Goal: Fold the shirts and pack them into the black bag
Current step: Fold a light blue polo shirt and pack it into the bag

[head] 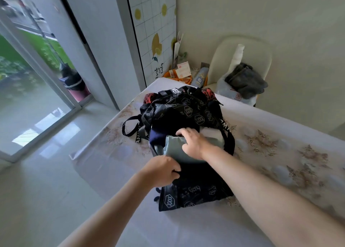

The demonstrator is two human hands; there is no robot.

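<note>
A black bag [194, 190] with white printed logos lies open on the table, its flap [179, 108] thrown back toward the far side. Inside the opening sit a folded light blue shirt [173, 149], a navy shirt [156, 136] to its left and a white one [212, 132] behind. My left hand [164, 169] grips the near edge of the bag's opening. My right hand [192, 139] rests on the light blue shirt with its fingers reaching down into the bag; its fingertips are hidden.
The table [280, 153] carries a floral cloth. A cream chair [242, 60] at the far end holds a grey garment [246, 80] and a white roll. Boxes and an orange tray [179, 75] crowd the corner. A glass door [28, 78] stands left.
</note>
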